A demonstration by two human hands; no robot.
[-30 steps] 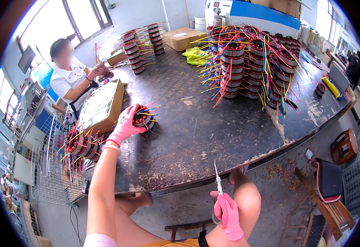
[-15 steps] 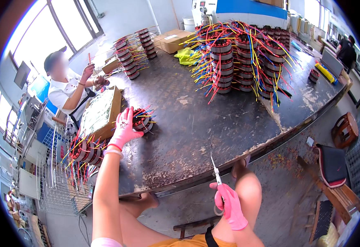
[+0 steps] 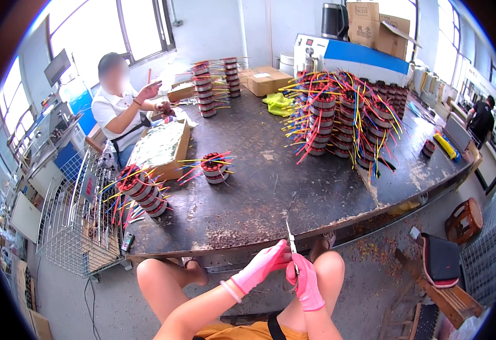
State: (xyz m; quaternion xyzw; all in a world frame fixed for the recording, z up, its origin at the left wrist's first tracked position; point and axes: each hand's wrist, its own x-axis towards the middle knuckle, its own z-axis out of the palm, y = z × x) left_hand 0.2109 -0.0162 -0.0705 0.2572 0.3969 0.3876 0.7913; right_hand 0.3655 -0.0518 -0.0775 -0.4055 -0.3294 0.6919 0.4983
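My right hand, in a pink glove, is closed around a slim metal pair of scissors, whose thin tip points away from me over the table's front edge. My left hand, also pink-gloved, is beside the right one near the scissors, its fingers stretched out; whether they touch the tool I cannot tell. Beyond both hands, a short wound stator with red, yellow and blue leads stands alone on the dark table. To its left a leaning stack of stators rests by the table edge.
Tall stacks of stators with loose wires fill the far middle. An open carton is at the left, near a seated co-worker. A wire cart stands left of the table; a wooden stool and padded chair are right.
My left hand has left the lone stator and come back beside my right hand. The scissors are still in my right hand. My view has tilted up; the co-worker's raised hand has shifted.
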